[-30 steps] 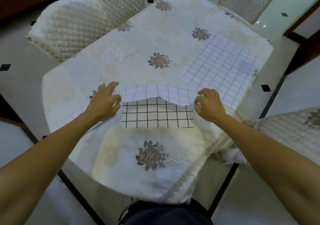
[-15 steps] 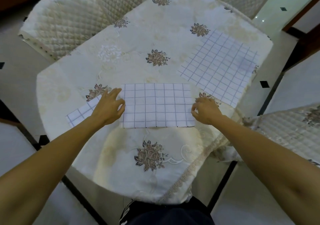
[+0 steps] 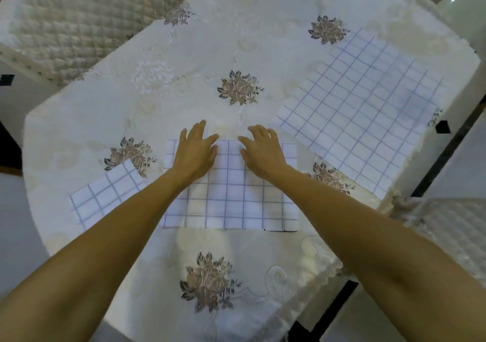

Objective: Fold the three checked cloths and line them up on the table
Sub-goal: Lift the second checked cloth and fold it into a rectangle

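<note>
A folded white checked cloth (image 3: pixel 231 199) lies flat in front of me on the table (image 3: pixel 184 91). My left hand (image 3: pixel 196 151) and my right hand (image 3: pixel 261 149) rest palm down on its far edge, side by side, fingers spread and reaching onto the tablecloth. A second checked cloth (image 3: pixel 365 110) lies spread out flat at the right, near the table's edge. A third checked cloth (image 3: pixel 105 194) shows at the left, partly hidden under my left forearm.
The table wears a cream tablecloth with embroidered brown flowers (image 3: pixel 239 87). A quilted chair (image 3: pixel 65 23) stands at the far left and another quilted chair (image 3: pixel 447 231) at the right. The table's near edge (image 3: pixel 236 326) hangs just in front of my body.
The far half of the middle cloth was folded toward me over the dark-lined half. Both hands then left its side edges and moved inward and forward onto its far edge.
</note>
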